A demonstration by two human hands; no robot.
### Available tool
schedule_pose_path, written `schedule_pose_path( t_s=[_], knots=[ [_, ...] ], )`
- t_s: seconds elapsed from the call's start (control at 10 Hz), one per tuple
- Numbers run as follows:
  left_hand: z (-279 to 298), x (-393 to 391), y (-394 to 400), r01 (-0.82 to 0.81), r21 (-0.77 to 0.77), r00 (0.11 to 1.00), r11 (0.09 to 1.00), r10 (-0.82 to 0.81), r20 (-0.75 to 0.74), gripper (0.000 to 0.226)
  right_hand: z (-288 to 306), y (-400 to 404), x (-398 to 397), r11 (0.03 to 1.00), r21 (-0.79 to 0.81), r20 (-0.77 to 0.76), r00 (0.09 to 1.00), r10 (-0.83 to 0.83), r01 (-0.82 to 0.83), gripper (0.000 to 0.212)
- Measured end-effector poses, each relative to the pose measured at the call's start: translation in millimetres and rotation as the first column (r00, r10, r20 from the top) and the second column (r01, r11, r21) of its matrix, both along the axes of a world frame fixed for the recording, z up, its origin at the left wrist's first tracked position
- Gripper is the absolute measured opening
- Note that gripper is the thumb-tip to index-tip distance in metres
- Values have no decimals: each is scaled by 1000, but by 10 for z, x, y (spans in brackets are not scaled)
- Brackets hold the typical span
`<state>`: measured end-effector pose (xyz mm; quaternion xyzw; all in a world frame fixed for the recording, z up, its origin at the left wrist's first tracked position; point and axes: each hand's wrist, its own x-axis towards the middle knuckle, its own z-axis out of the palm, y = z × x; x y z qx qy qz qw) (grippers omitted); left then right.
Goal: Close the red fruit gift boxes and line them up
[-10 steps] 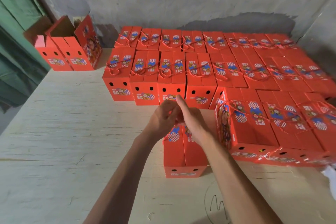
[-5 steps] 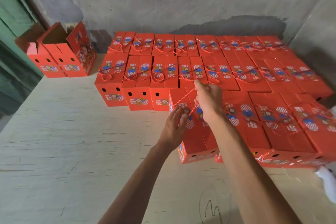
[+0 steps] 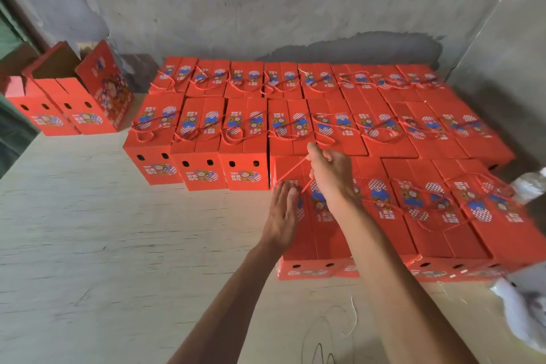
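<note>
Closed red box point(image 3: 307, 233) at 3 o'clock on the worktop point(image 3: 118, 245), leftmost in the front row. Left hand point(image 3: 282, 216) rests flat on its lid; right hand point(image 3: 331, 174) pinches its cord handle point(image 3: 291, 170). Both arms hide much of the lid. Label print is unreadable.

Counts, head view. Closed red gift boxes on the worktop point(image 3: 88, 245), in three rows:
- back row point(image 3: 295, 80): about eight
- middle row point(image 3: 310, 127): about eight; the far right end is hard to separate
- front row point(image 3: 428, 216): four, each with a rope handle

Open red boxes point(image 3: 62, 97) at far left: two, possibly a third cut by the edge. Hands: two.
</note>
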<state>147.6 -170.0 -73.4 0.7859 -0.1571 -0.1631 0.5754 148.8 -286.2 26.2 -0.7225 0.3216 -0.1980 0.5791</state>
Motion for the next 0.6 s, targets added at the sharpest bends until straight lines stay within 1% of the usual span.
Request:
schedule_pose_path(
  t_s=[0.1,0.2,0.3,0.4,0.5,0.6],
  knots=[
    [-65,52,-73,-39,1,999,999,39,6,58,-7,-55,75,1000,-12,2,1000,-7,7,53],
    [-170,95,-134,-52,19,998,998,51,48,63,-63,-81,100,1000,-4,-12,1000,17,-17,41],
    [-253,113,-160,-76,19,989,997,73,125,54,-128,-84,64,991,-88,-34,994,102,-104,34],
    [-264,108,-169,-114,1,987,994,113,111,44,-66,-163,36,966,-182,-106,980,166,-183,34],
    [-130,41,-185,-119,-31,985,992,122,120,56,35,-254,-41,918,-354,-177,976,124,-181,41],
    [73,-6,-240,-44,-91,971,995,64,230,49,98,-305,-125,869,-462,-233,970,74,-177,47]
  ],
)
